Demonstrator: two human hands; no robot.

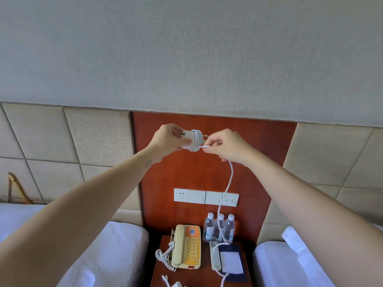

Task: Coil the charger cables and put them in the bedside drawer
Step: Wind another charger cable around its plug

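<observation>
The left hand (165, 139) is up in front of the red wood panel (259, 162). Its fingers are curled round a white plug (189, 138). The prongs stick out toward 9 o'clock. A few loops of white cord (227, 188) go round the plug's body.

The right hand (226, 145) is just at 3 o'clock from the plug. Its thumb and first finger pinch the cord close to the loops. The other fingers are curled in.

From that pinch the cord drops toward 6 o'clock. It goes past the wall switches (205, 196) and in front of the bottles (219, 226). Then it lands on the table (205, 274) by the remote (215, 257). A long bit lies there, so I think the winding is only partly done.

To do it well, hold the plug firm and don't let it turn. Bring the cord round in a neat ring, each loop next to the last one. Make it snug, but don't yank. Let the cord slide through the pinch a little at a time. Lift slowly, because the loose end could snag on the remote or knock a bottle over.

A second plug (177, 284) sits at the table's 6 o'clock edge, cut off by the picture. It needs coiling too. I can't see the drawer here.
</observation>
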